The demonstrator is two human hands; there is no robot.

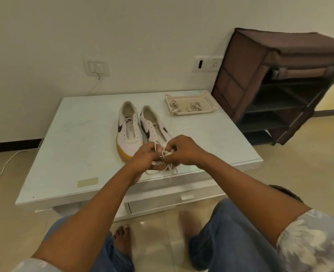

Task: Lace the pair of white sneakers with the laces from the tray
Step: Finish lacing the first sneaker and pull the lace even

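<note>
Head view: both hands work just inside the near edge of the white table (73,134), and the loose ends of the lace (170,170) reach that edge right beneath them. A wide stretch of tabletop spreads left of the hands, with a tan tape patch (87,182) by the front edge. To their right a narrower strip runs to the side edge.

The left hand (144,156) and right hand (183,150) almost touch. Fingers of both are curled in, pinching the white lace between them, over the toe of the right-side sneaker (154,124). The left-side sneaker (129,132) stands just beyond the left hand, touching neither hand, its yellow toe rim toward the person.

Beyond the right hand, near the far edge, the beige tray (193,113) holds more laces (194,107). A brown shoe rack (280,85) stands on the floor past the table's right side.

Each sneaker bears a dark swoosh; the left-side sneaker's tongue tag reads "NIKE".
</note>
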